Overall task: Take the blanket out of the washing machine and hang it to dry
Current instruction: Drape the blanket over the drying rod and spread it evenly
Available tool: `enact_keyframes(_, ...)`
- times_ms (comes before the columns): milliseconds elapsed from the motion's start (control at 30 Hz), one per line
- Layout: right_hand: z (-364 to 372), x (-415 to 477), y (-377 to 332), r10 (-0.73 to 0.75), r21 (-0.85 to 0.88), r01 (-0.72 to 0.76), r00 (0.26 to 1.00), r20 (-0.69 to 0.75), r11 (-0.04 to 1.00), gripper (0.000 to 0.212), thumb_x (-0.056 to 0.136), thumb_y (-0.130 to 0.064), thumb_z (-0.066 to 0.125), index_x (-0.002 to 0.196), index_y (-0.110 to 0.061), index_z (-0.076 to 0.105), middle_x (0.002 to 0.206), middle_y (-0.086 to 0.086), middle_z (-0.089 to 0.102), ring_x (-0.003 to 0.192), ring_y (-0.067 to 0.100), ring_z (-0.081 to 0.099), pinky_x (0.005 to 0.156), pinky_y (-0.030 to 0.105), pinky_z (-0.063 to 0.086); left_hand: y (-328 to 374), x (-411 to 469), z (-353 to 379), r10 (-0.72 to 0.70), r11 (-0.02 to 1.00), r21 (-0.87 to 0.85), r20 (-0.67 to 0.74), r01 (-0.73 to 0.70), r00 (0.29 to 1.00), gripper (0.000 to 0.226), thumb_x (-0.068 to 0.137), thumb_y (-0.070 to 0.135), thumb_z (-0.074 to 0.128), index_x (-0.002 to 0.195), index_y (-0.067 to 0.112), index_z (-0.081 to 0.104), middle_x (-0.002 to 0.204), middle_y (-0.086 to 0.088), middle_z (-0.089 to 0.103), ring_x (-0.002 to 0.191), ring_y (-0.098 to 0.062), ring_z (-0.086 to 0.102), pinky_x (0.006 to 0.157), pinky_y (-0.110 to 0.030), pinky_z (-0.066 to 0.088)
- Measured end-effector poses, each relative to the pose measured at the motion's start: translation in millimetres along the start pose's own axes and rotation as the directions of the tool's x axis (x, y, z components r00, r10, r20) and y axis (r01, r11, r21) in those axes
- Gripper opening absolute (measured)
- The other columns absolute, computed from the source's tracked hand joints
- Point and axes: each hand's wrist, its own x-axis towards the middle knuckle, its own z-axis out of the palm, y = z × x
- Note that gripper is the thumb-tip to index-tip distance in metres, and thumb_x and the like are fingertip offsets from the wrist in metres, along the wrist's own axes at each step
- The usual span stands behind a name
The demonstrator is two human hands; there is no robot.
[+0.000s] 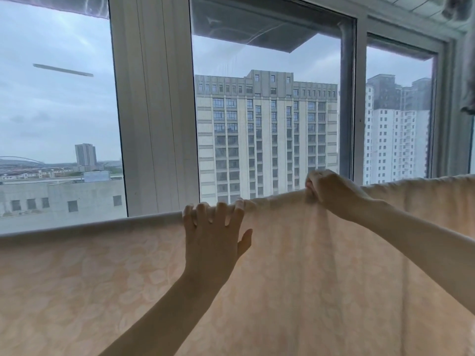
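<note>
A pale peach blanket (108, 283) with a faint leaf pattern hangs across the whole lower half of the view, draped over a horizontal line or rod that the fabric hides. My left hand (214, 236) lies flat against the blanket just under its top fold, fingers spread and fingertips reaching the fold. My right hand (330, 192) is higher and to the right, its fingers curled round a bunched part of the top edge, with creases running down from the grip. The washing machine is not in view.
Directly behind the blanket stands a large window with a white frame post (154, 106) and a sliding pane edge (352, 98). High-rise buildings show through the glass. Some dark fabric (467, 80) hangs at the far right edge.
</note>
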Motion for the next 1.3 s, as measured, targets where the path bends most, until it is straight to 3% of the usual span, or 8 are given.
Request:
enact_keyframes(233,10,-5,17,0.046,0.043,-0.041,0.991,-0.123,0.998,0.016,0.102,-0.019,0.038,0.092,-0.019,0.051,0.089,-0.001,0.056,0.082,0.016,0.054,0.075,0.033,0.045,14,13,3,0.002,1.000,-0.020,-0.005,-0.002,1.000,0.049,0.086,0.056,0.048,0.116,0.018,0.056,0.096,-0.007,0.059,0.084,-0.032,0.054,0.086,-0.050,0.041)
enact_keyframes(400,10,-8,25,0.083,0.077,-0.073,0.988,-0.133,0.994,0.015,0.103,-0.018,0.038,0.095,-0.015,0.050,0.095,0.004,0.058,0.088,0.020,0.054,0.084,0.039,0.048,31,14,5,0.023,1.000,-0.004,-0.014,-0.023,1.000,0.055,0.088,0.057,0.043,0.126,0.019,0.054,0.104,-0.006,0.058,0.089,-0.032,0.053,0.088,-0.052,0.040)
enact_keyframes(600,10,-6,28,-0.021,0.076,0.032,0.990,-0.136,0.997,0.018,0.102,-0.024,0.041,0.095,-0.016,0.055,0.094,0.001,0.060,0.091,0.019,0.054,0.079,0.036,0.045,52,21,4,0.037,0.999,-0.004,0.043,-0.036,0.998,0.054,0.089,0.055,0.043,0.131,0.022,0.052,0.115,-0.008,0.058,0.095,-0.036,0.054,0.094,-0.058,0.039)
enact_keyframes(833,8,0,33,-0.119,0.131,0.133,0.986,-0.113,0.982,0.014,0.101,-0.021,0.040,0.094,-0.019,0.053,0.093,-0.001,0.058,0.087,0.017,0.054,0.079,0.033,0.046,91,39,2,0.036,0.999,-0.008,0.147,-0.035,0.988,0.058,0.089,0.057,0.037,0.135,0.025,0.048,0.117,-0.006,0.058,0.097,-0.035,0.054,0.093,-0.054,0.038)
enact_keyframes(1000,3,-3,58,-0.153,0.288,0.184,0.980,-0.127,0.940,0.009,0.096,-0.009,0.052,0.096,-0.014,0.060,0.093,0.001,0.064,0.082,0.015,0.061,0.075,0.029,0.051,113,52,4,0.019,1.000,-0.014,0.186,-0.017,0.982,0.056,0.088,0.060,0.042,0.133,0.028,0.048,0.111,-0.004,0.060,0.095,-0.035,0.056,0.090,-0.051,0.039)
enact_keyframes(1167,1,-23,91,-0.260,0.319,0.295,0.954,-0.150,0.900,0.014,0.092,-0.017,0.063,0.104,-0.011,0.068,0.097,0.000,0.068,0.085,0.009,0.062,0.081,0.020,0.051,119,58,8,0.001,1.000,0.006,0.191,-0.002,0.982,0.059,0.086,0.066,0.034,0.127,0.027,0.051,0.108,-0.004,0.063,0.093,-0.036,0.058,0.087,-0.050,0.040)
enact_keyframes(1300,1,-25,93,-0.290,0.290,0.346,0.932,-0.219,0.892,0.012,0.092,-0.018,0.064,0.100,-0.010,0.067,0.096,0.000,0.066,0.088,0.014,0.060,0.082,0.030,0.053,120,58,5,-0.010,1.000,0.010,0.199,0.008,0.980,0.060,0.086,0.068,0.032,0.125,0.027,0.052,0.105,-0.004,0.065,0.090,-0.035,0.060,0.085,-0.049,0.042)
